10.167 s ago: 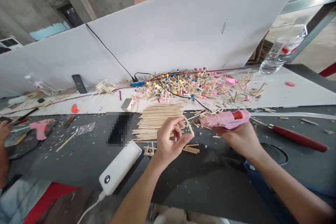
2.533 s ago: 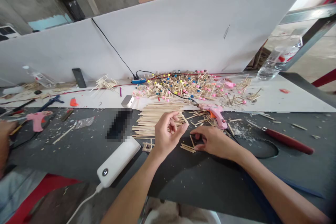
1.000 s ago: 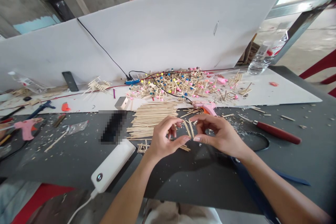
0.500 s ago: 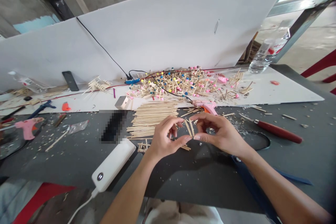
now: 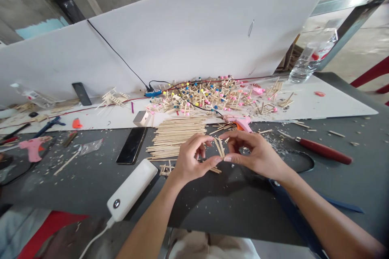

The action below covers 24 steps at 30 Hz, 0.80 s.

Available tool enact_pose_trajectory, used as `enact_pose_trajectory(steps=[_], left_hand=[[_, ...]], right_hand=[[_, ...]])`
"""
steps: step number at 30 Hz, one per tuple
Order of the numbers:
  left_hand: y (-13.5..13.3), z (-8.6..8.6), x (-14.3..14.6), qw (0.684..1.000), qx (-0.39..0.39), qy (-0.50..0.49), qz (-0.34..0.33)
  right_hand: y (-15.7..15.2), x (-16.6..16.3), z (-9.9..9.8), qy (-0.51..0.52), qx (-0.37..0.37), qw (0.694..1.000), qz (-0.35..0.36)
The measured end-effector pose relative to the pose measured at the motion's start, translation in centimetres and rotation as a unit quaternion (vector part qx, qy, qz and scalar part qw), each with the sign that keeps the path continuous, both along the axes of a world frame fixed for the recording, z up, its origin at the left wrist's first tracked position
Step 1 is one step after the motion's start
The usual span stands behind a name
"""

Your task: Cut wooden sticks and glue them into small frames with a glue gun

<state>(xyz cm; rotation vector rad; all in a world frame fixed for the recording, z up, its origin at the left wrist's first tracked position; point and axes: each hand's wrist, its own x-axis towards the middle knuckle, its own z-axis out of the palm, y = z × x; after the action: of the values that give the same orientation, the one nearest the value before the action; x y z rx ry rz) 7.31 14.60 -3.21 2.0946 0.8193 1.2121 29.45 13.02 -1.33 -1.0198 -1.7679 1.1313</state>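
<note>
Pinching a small stick piece (image 5: 219, 147) from both sides, the left hand (image 5: 191, 162) and the right hand (image 5: 257, 154) meet just above the dark table (image 5: 212, 210). Each has thumb and forefinger closed on the piece. It looks like two short pale sticks lying side by side and tilted. The fingertips at its edges seem placed to keep the two pressed together and lined up, though I cannot tell whether any glue is on them.

Right under the grip lie a few loose short sticks (image 5: 215, 170), and just left of those is a little glued lattice (image 5: 165, 168). Beyond the left knuckles sits a neat stack of long sticks (image 5: 174, 137), probably kept parallel so one can be drawn out easily. Just behind the right hand a pink glue gun (image 5: 240, 123) lies close by. Farther back is a heap of bead-tipped sticks (image 5: 212, 97).

Well off to the right of the grip lies a red-handled tool (image 5: 323, 150). To the left and nearer the person are a white power bank (image 5: 132, 189) and a black phone (image 5: 131, 145). Far back on the right, a water bottle (image 5: 313, 56) carries a red label too small to read. No other writing can be made out.
</note>
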Motion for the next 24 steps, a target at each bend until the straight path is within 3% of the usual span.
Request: enact_pose_trajectory(steps=[24], left_hand=[[-0.09, 0.12, -0.01, 1.0, -0.004, 0.015, -0.01]], right_hand=[[0.09, 0.02, 0.24, -0.026, 0.015, 1.0, -0.005]])
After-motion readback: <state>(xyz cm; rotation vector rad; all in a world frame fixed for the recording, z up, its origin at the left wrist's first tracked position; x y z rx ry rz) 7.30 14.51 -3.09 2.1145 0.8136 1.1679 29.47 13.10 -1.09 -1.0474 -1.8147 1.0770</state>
